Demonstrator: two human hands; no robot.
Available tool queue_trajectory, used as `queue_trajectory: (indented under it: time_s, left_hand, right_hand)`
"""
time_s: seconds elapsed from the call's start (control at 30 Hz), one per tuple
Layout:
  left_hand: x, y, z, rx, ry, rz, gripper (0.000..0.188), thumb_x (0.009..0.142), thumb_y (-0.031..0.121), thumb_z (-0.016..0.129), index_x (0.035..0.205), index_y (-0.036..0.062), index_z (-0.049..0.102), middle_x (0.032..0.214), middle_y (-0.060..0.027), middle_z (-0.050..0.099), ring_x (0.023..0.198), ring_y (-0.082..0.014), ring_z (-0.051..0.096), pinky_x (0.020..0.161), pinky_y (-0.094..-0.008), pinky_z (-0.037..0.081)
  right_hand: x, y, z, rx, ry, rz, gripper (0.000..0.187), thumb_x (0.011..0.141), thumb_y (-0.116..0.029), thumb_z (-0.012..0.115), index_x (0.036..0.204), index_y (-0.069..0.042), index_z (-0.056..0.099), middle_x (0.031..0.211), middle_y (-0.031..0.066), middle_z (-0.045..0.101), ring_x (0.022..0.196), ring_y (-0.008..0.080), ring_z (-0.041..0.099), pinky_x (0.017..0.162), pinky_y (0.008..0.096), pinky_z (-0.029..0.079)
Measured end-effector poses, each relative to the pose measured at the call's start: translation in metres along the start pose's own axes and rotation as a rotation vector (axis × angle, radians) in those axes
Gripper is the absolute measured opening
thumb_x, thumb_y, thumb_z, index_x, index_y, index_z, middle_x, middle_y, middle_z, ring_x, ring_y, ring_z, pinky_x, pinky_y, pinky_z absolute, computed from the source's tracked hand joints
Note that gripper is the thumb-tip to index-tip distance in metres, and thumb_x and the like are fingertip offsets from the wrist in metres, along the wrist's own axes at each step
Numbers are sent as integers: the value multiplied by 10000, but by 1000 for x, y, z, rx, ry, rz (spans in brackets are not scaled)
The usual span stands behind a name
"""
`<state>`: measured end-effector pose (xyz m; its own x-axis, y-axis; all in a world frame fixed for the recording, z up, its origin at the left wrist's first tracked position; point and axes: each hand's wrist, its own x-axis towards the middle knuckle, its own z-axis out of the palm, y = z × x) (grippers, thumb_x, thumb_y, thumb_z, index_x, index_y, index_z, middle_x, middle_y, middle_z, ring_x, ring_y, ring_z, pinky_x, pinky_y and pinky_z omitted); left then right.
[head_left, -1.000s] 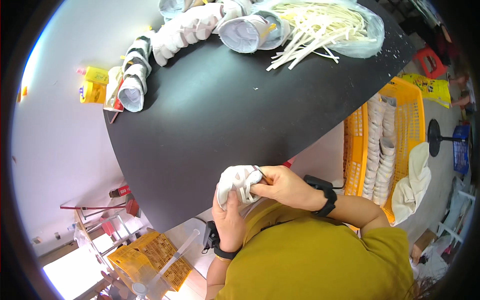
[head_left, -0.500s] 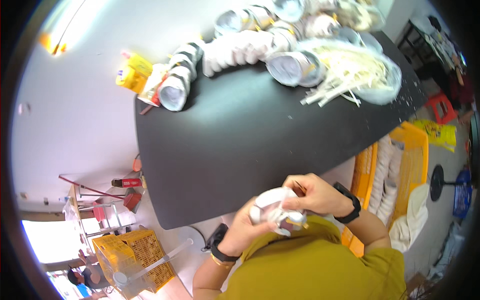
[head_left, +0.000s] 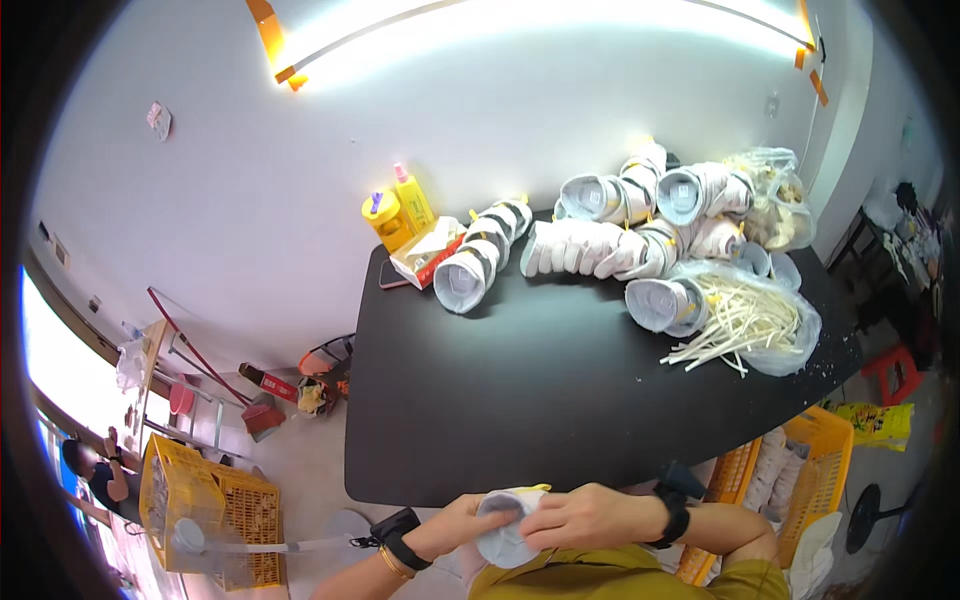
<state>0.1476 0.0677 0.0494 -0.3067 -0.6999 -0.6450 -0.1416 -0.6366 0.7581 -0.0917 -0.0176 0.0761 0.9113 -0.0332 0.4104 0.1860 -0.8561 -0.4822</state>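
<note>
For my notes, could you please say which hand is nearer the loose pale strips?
Right. The right hand is below and left of the pale strips in view; the left hand is farther left.

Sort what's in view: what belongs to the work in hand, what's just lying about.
Likely part of the work:
whitish cup-shaped piece, held by left hand and right hand
nested similar pieces
perhaps the pale strips

Apparently just lying about:
yellow bottle
yellow tub
dustpan
red stool
</note>
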Motion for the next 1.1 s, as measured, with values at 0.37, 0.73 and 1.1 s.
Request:
queue_trajectory:
  time_s: [0.37,0.73,1.1]
  left_hand:
    - [88,112,-194,464,725,483,136,878,78,627,930,-24,700,783,-49,683,731,-114,598,658,-302,471]
    - [236,140,-245,668,1109,437,359,797,85,598,1145,0,616,1042,-268,659,1019,-433,614,887,-478,481]
    - [44,103,-130,433,608,737,208,964,103,564,1123,-29,584,1008,-73,631,966,-153,611,872,-294,484]
  right_hand:
    - [-35,33,-11,434,704,796,153,915,-76,632,1063,-50,662,916,37,670,597,46,487,557,203,409]
    - [-72,14,16,549,605,1014,141,951,-122,613,1009,-18,687,851,18,699,608,37,513,548,207,414]
    - [-87,5,-10,458,789,1017,158,950,-137,602,1011,-16,683,833,16,701,615,35,525,554,210,424]
